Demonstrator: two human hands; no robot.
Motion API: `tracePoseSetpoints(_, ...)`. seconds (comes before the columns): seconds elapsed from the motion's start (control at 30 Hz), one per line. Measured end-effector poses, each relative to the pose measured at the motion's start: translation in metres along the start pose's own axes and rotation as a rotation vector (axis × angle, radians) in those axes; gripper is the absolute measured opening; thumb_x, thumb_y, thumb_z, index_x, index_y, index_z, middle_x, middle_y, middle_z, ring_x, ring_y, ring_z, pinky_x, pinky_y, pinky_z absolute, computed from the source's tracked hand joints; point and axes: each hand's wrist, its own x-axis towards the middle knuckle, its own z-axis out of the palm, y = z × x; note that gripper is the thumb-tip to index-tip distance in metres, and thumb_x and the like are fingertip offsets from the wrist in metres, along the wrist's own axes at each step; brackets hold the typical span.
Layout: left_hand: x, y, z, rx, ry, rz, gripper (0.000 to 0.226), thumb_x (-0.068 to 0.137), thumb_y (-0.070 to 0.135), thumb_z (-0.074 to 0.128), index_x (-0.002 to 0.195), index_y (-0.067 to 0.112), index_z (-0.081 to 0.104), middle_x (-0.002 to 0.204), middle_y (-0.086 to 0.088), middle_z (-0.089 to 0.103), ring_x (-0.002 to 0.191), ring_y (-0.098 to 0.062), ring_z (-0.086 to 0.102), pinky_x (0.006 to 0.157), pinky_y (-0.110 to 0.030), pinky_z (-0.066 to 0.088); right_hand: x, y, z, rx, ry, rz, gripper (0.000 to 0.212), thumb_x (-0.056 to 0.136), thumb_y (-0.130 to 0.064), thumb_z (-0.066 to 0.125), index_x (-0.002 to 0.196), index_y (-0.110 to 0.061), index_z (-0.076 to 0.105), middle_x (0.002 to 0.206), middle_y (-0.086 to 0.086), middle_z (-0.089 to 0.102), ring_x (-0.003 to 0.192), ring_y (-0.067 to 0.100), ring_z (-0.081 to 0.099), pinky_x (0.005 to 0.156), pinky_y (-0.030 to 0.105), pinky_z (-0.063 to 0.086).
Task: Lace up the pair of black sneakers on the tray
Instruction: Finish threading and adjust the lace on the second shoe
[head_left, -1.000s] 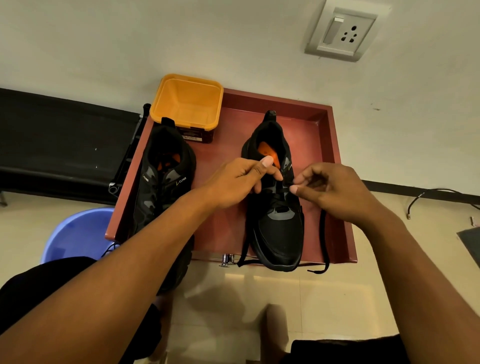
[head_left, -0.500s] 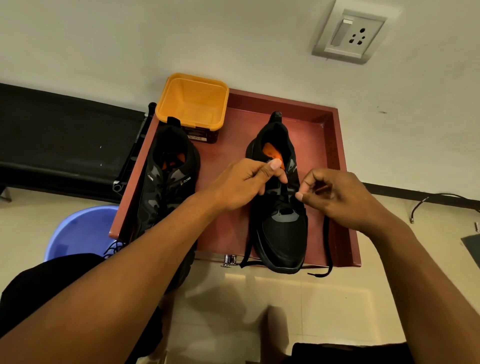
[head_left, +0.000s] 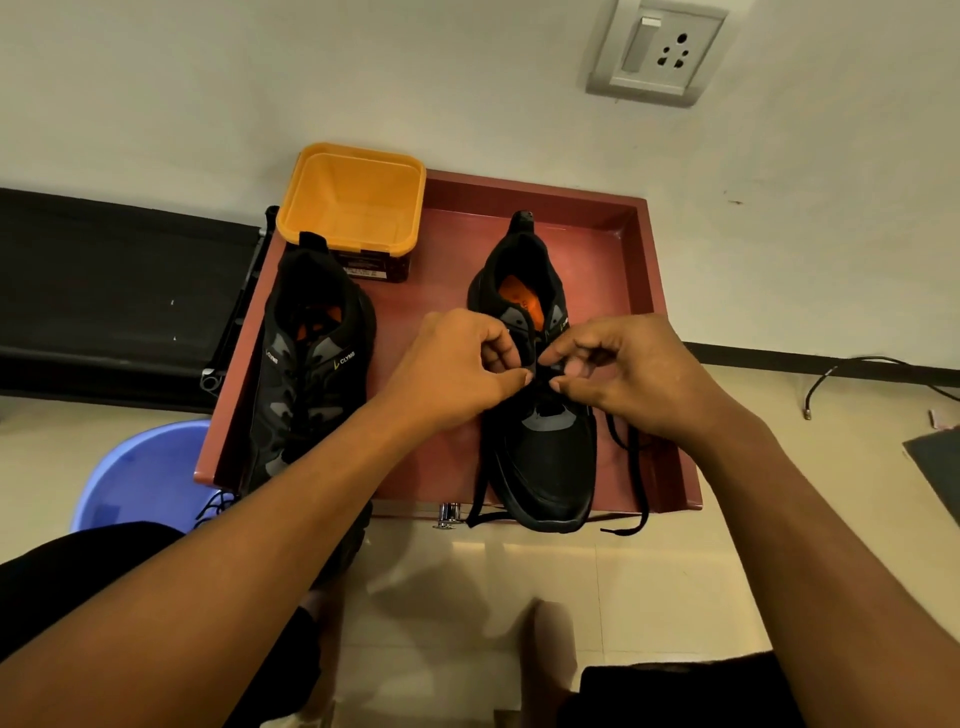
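left hand (head_left: 457, 376) now nearer right hand (head_left: 636, 382)

You are in a plain domestic-looking room, not a workshop or lab. A cream painted wall (head_left: 208, 78) carries a household switch-and-socket plate (head_left: 655, 52), a dark skirting strip (head_left: 779, 358) runs along its foot, and the floor (head_left: 467, 597) is pale glossy tile. A blue plastic tub (head_left: 140, 478), a low black cot (head_left: 104, 291) and a loose cable (head_left: 857, 369) sit by the wall.

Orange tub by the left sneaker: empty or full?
Empty. The orange tub shows its bare inner floor and walls, nothing inside.
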Motion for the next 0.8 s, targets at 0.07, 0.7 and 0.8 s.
tracePoseSetpoints(0.07, -0.001, 0.003, -0.003, 0.044, -0.015, 0.004, 0.011, 0.078, 0.029, 0.087, 0.076, 0.025, 0.077, 0.066, 0.011, 0.07, 0.061, 0.002, 0.066, 0.06, -0.02, 0.054, 0.001, -0.001, 0.005, -0.067, 0.011, -0.022, 0.023, 0.085, -0.021, 0.085, 0.107, -0.029, 0.081, 0.084, -0.013, 0.071, 0.076, 0.009, 0.07, 0.074, 0.041, 0.063)
tracePoseSetpoints(0.7, -0.014, 0.009, 0.021, -0.589, -0.047, -0.452, 0.015, 0.102, 0.008, 0.06, 0.089, 0.011, 0.068, 0.07, -0.001, 0.059, 0.062, -0.009, 0.055, 0.05, -0.021, 0.049, 0.005, -0.004, 0.014, 0.021, 0.055, 0.141, 0.01, 0.091, -0.016, 0.079, 0.09, -0.025, 0.076, 0.085, -0.012, 0.07, 0.079, 0.003, 0.066, 0.069, 0.014, 0.048)
tracePoseSetpoints(0.8, -0.012, 0.008, 0.024, -0.617, -0.031, -0.46, 0.018, 0.103, 0.01, 0.059, 0.087, 0.014, 0.068, 0.071, 0.0, 0.06, 0.065, -0.009, 0.054, 0.057, -0.023, 0.051, 0.007, -0.006, 0.021, -0.117, 0.004, 0.154, 0.011, 0.098, -0.016, 0.07, 0.092, -0.024, 0.069, 0.092, -0.012, 0.064, 0.081, 0.003, 0.06, 0.066, 0.016, 0.042)
